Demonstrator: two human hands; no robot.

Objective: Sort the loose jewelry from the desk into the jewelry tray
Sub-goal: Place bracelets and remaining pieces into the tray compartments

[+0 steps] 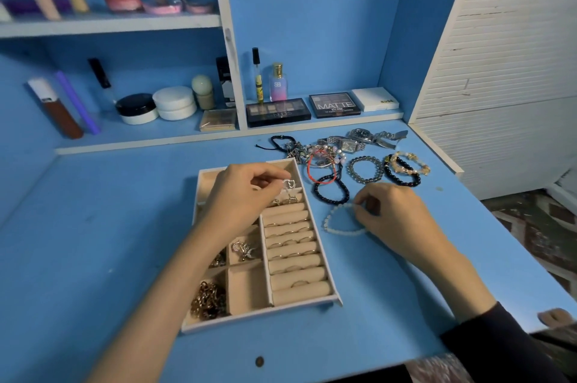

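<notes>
The beige jewelry tray (301,301) lies on the blue desk, with ring rolls on its right side and small compartments holding gold chains and brooches on its left. My left hand (240,195) hovers over the tray's upper part and pinches a small silver heart-shaped piece (289,183). My right hand (390,214) rests on the desk to the right of the tray and pinches a white beaded bracelet (338,220) that lies flat. Beyond it lie a dark beaded bracelet (331,190), a grey beaded bracelet (365,169), a red cord bracelet (321,168) and watches (359,139).
Shelves at the back hold makeup palettes (278,111), jars (137,108), perfume bottles (277,83) and tubes. A black and gold bead bracelet pile (406,168) lies near the desk's right edge. A white slatted panel (505,70) stands at the right.
</notes>
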